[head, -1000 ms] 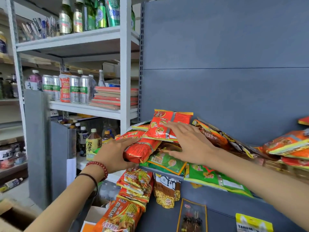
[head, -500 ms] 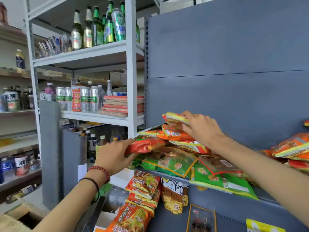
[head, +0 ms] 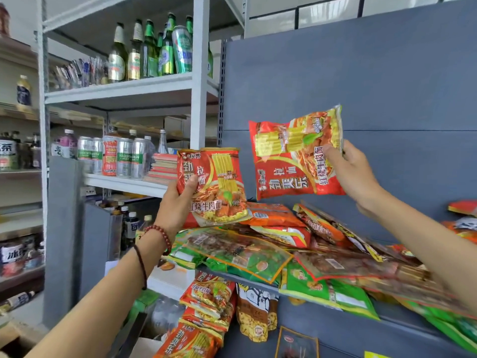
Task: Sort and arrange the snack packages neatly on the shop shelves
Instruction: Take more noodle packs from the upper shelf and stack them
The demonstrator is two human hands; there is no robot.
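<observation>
The left hand (head: 178,202) grips a red noodle packet (head: 219,187) upright; at its two o'clock the right hand (head: 353,174) pinches a second packet (head: 291,156), turned sideways, before the grey back panel (head: 361,81). At six o'clock loose snack packets (head: 232,251) sprawl over the grey shelf (head: 240,278). At ten o'clock a white rack (head: 200,99) holds beer bottles (head: 149,50).

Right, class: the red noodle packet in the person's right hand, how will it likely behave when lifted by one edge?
Probably light: the right hand holds the red noodle packet up by one edge alone. Likely fairly stiff, since it looks flat, with no droop. Its glossy wrapper could be slippery.
</observation>
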